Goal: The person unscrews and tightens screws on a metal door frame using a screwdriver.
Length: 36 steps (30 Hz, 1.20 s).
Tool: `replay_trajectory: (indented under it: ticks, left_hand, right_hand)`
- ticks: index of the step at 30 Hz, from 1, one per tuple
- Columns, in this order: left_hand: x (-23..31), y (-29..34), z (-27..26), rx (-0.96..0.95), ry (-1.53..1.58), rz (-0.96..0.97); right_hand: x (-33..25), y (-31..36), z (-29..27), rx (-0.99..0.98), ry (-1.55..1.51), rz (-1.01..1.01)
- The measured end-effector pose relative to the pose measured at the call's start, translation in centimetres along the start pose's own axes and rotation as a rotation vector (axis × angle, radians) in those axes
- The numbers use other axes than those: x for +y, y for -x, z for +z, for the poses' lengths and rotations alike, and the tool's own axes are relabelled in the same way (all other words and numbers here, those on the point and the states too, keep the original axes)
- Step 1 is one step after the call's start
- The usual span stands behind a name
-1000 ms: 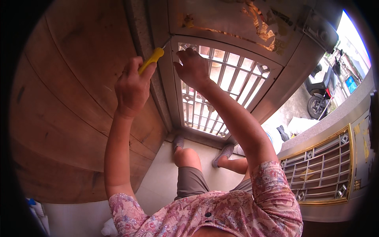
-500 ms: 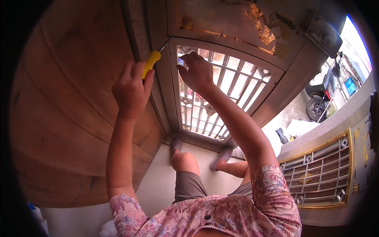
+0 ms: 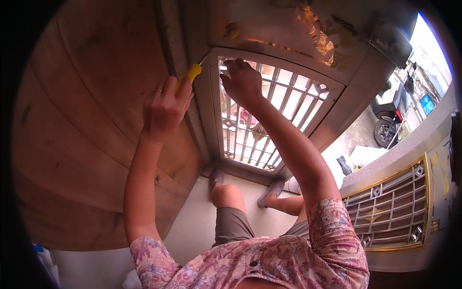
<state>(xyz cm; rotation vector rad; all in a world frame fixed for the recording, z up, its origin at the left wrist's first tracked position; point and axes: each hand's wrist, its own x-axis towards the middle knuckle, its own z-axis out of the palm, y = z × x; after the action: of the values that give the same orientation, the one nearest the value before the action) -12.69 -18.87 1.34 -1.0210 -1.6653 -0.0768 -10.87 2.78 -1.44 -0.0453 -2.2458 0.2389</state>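
My left hand (image 3: 166, 107) is closed round the yellow handle of a screwdriver (image 3: 193, 73). Its thin metal shaft points up and right, with the tip at the metal door frame by the upper left corner of the barred opening. My right hand (image 3: 242, 83) is raised in front of the metal door's barred panel (image 3: 284, 103), close to that same corner. Its fingers are bent and apart, and nothing shows in them. Whether its fingertips touch the frame, I cannot tell.
A large brown wooden panel (image 3: 96, 125) stands close on the left. At the upper right a lock box (image 3: 392, 43) juts from the door. Outside stands a scooter (image 3: 389, 118). A second grille panel with a gold rim (image 3: 390, 204) is at the lower right.
The screwdriver's handle has shifted slightly right and down, and my left hand has turned and loosened a little round it. My right hand has moved slightly to the right.
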Motion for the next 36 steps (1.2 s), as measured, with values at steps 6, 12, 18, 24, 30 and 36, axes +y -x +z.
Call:
replay_trajectory:
  ticks: [6, 12, 18, 24, 30, 36]
  left_hand:
    - [-0.2, 1.3, 0.0, -0.069, 0.056, -0.138]
    - [0.2, 1.3, 0.0, -0.014, 0.133, -0.155]
    - [-0.2, 1.7, 0.0, -0.024, -0.016, -0.144]
    - [-0.3, 1.0, 0.1, 0.051, -0.163, 0.025]
    - [-0.6, 1.2, -0.1, 0.020, -0.112, -0.015]
    - [-0.3, 3.0, -0.7, 0.028, 0.194, -0.192]
  right_hand:
    - [1.2, -1.1, 0.6, 0.105, 0.173, -0.227]
    - [1.3, -2.5, 0.1, -0.072, 0.330, -0.219]
    - [1.5, -2.5, 0.6, -0.059, 0.312, -0.240]
    - [2.2, -2.1, 0.2, -0.088, 0.292, -0.207]
    - [1.9, -2.0, -0.3, -0.101, 0.245, -0.170]
    - [2.1, -1.9, -0.2, -0.057, 0.235, -0.170]
